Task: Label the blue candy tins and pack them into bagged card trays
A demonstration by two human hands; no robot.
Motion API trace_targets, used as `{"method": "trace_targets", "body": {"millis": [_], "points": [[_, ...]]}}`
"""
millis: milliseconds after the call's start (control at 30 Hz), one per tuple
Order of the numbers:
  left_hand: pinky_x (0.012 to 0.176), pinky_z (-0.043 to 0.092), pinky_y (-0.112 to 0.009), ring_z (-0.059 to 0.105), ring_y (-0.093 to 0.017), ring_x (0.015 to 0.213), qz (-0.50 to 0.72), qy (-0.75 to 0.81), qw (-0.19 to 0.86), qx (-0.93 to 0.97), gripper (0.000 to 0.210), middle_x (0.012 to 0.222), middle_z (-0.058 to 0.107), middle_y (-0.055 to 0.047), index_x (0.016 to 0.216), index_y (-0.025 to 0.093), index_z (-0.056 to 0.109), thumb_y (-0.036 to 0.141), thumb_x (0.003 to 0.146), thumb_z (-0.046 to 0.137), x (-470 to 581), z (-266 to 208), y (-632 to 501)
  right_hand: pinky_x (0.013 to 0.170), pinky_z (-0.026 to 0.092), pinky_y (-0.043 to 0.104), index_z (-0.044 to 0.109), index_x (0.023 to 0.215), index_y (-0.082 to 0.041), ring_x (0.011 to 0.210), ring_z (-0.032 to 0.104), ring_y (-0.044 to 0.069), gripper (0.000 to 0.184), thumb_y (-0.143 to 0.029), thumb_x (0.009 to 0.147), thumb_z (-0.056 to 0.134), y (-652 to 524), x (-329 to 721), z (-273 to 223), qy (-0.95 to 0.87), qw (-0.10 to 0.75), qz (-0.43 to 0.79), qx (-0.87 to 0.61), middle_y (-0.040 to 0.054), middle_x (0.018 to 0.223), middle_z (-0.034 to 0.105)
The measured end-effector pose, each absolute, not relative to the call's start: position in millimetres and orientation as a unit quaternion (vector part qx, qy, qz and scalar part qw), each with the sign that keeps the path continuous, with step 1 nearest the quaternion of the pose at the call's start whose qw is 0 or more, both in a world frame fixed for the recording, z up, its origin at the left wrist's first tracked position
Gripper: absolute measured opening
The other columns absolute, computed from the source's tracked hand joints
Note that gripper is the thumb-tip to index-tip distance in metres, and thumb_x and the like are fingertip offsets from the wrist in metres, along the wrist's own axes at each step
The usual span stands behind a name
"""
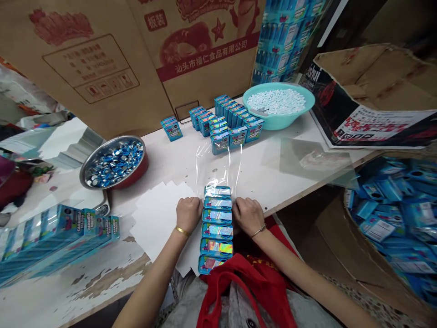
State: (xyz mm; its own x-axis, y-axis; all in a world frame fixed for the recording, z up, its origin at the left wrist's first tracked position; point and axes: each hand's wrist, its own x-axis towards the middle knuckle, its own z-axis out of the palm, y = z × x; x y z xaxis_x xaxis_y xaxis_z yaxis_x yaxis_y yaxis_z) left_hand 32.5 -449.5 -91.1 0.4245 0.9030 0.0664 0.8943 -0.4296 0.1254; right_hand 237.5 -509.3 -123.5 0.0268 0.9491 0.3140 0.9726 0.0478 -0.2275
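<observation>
A row of several small blue boxes (217, 231) with shiny labels runs from the red apron up between my hands. A clear plastic bag (218, 168) covers the far end of this row, and its loose part stretches away over the table. My left hand (188, 214) is closed in a fist at the bag's left edge, beside the upper boxes. On the opposite side my right hand (250, 216) is also closed, pinching the right edge. The fingertips are partly hidden from above.
Blue candy boxes (235, 120) stand grouped ahead, near a turquoise basin (278, 120) of white tablets. A metal bowl (131, 175) of small blue-and-silver pieces sits left, above wrapped box stacks (61, 232). At right are an open carton (375, 105) and a box of blue packs (403, 218).
</observation>
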Motion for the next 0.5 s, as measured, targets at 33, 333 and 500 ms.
{"method": "trace_targets", "body": {"millis": [33, 333, 500], "points": [[0.063, 0.026, -0.033, 0.053, -0.020, 0.063, 0.049, 0.519, 0.031, 0.853, 0.030, 0.064, 0.062, -0.008, 0.062, 0.018, 0.053, 0.020, 0.089, 0.042, 30, -89, -452, 0.063, 0.026, 0.032, 0.055, 0.068, -0.019, 0.062, 0.049, 0.019, 0.023, -0.018, 0.089, 0.046, -511, 237, -124, -0.711, 0.197, -0.030, -0.674, 0.0056, 0.060, 0.059], [0.067, 0.030, -0.034, 0.052, -0.019, 0.068, -0.040, 0.346, 0.072, 0.935, 0.020, 0.073, 0.062, -0.005, 0.074, 0.017, 0.055, 0.022, 0.090, 0.045, -3, -57, -530, 0.065, 0.028, 0.032, 0.055, 0.067, -0.018, 0.063, 0.047, 0.019, 0.020, -0.014, 0.084, 0.046, -573, 246, -115, -0.837, 0.224, 0.042, -0.498, 0.0048, 0.063, 0.058], [0.065, 0.030, -0.033, 0.051, -0.017, 0.066, -0.054, 0.330, 0.109, 0.936, 0.014, 0.073, 0.062, -0.003, 0.075, 0.018, 0.054, 0.023, 0.087, 0.050, -9, -54, -583, 0.063, 0.028, 0.032, 0.057, 0.068, -0.017, 0.061, 0.048, 0.017, 0.019, -0.019, 0.085, 0.051, -591, 256, -115, -0.892, 0.168, 0.137, -0.396, 0.0043, 0.062, 0.060]]}}
